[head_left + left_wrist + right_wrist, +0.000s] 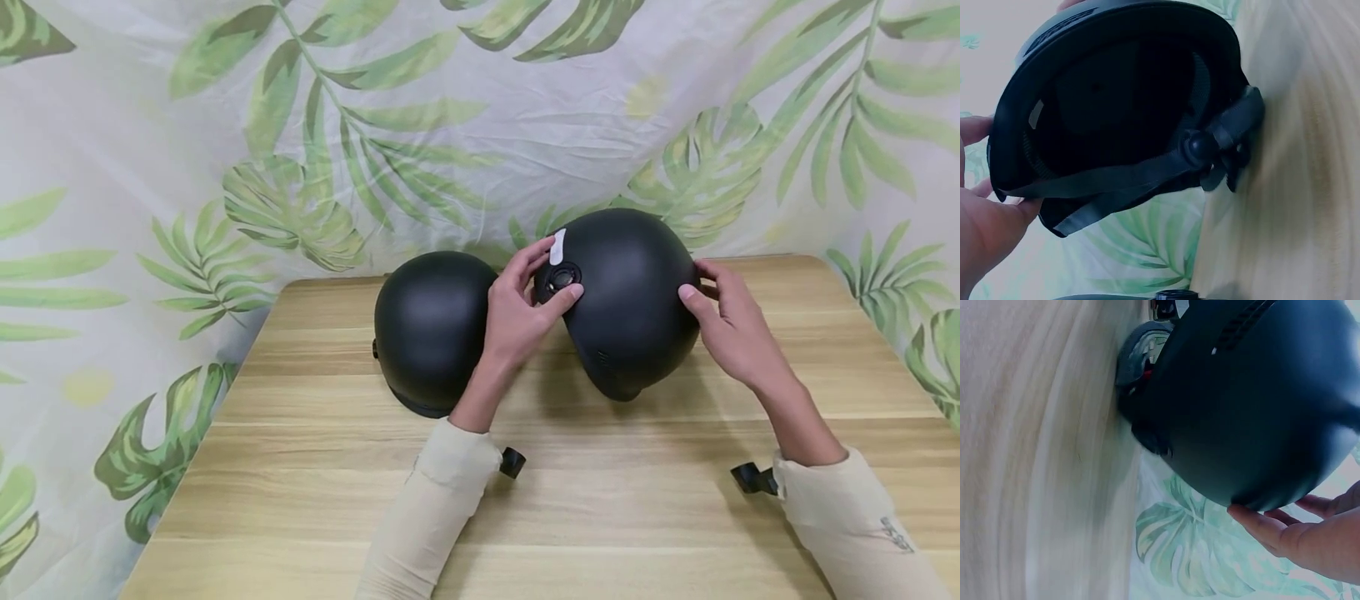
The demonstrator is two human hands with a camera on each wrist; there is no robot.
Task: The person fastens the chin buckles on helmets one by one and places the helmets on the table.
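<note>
Both hands hold a black helmet [633,292] tilted over the back of the table. My left hand [521,308] grips its left side, thumb beside a round black fitting [562,277] and fingers near a white sticker [557,247]. On the opposite side my right hand [731,321] rests thumb and fingertips against the shell. The left wrist view shows the helmet's dark inside, with a strap [1110,178] across the opening and a round knob [1200,149]. In the right wrist view, the smooth shell [1241,412] has slotted vents, and the right fingers touch its edge.
A second black helmet [435,325] stands on the wooden table [600,500], left of the held one and partly behind the left hand. A white cloth with green leaves [562,133] hangs behind the table. Small black mounts [512,462] stick out at the sleeve cuffs.
</note>
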